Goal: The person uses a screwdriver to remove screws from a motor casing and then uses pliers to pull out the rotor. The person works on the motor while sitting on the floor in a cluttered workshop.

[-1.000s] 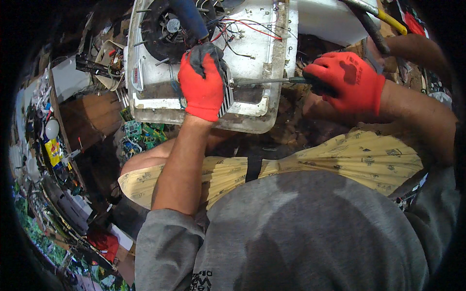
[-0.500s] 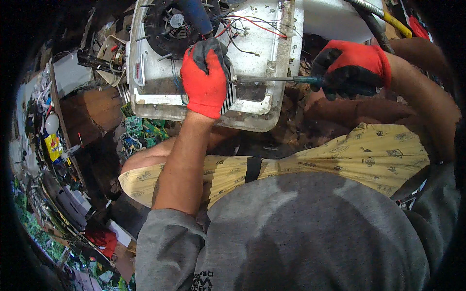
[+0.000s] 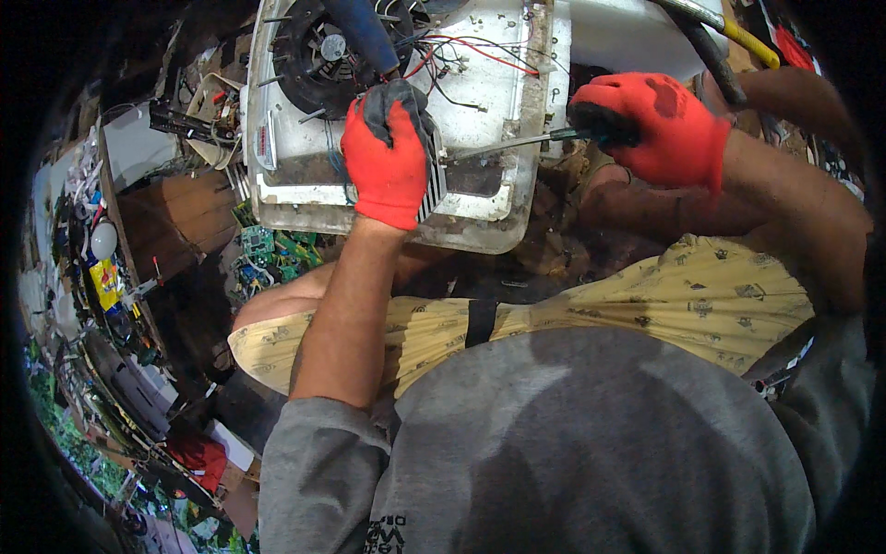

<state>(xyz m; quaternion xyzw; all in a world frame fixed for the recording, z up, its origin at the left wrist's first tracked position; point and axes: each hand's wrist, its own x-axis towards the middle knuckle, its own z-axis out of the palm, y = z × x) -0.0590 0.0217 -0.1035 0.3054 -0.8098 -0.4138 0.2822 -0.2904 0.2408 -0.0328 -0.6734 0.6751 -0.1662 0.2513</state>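
Observation:
My left hand, in a red and black glove, is closed around a finned metal piece lying over a dirty white plastic housing. My right hand, gloved alike, grips a screwdriver, its shaft reaching left to the finned piece's edge; the tip is too small to make out. Above my left hand are a black round fan, a blue cylindrical object and loose red and black wires. What lies under my left fingers is hidden.
Green circuit boards lie below the housing's left corner. Scrap, a white bulb and a wooden board fill the left. At upper right are a white foam-like block and bars, one yellow-handled. My bare legs frame the work.
My right hand rose and turned half a second ago; now it has swung back slightly lower and leftward, the screwdriver shaft more slanted. My left hand stays on the finned piece.

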